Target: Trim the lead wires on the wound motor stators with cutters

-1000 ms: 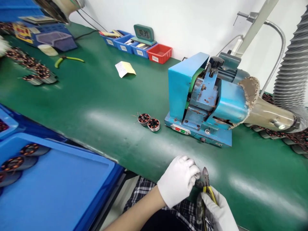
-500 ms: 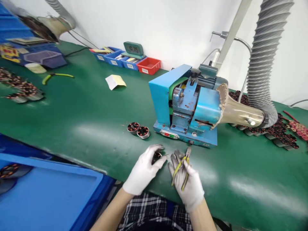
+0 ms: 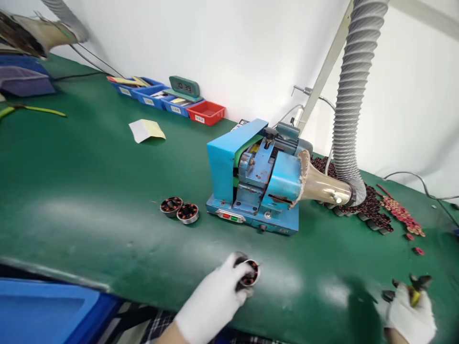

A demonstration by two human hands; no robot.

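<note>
My left hand [image 3: 218, 291], in a white glove with darkened fingertips, is closed round a round metal-rimmed part with copper windings [image 3: 250, 273] near the front of the green table. Far to the right, my gloved right hand [image 3: 410, 306] grips yellow-handled pliers [image 3: 416, 294]; it is somewhat blurred. Two similar wound parts, one at the left [image 3: 171, 205] and one beside it [image 3: 188, 213], lie touching each other. Behind my left hand stands a blue belt machine [image 3: 251, 186] with red and green buttons.
A metal funnel [image 3: 322, 186] and grey hose [image 3: 358, 86] rise at the machine's right. Piled wound parts [image 3: 373, 210] and pink rings [image 3: 401, 215] lie beyond. Small bins [image 3: 206, 112], a clock [image 3: 184, 87] and folded paper [image 3: 147, 130] are at the back; a blue crate [image 3: 46, 306] is front left.
The view has turned to the right. My right hand has moved far right, away from my left, with the pliers. My left hand still holds the wound part, now more visible.
</note>
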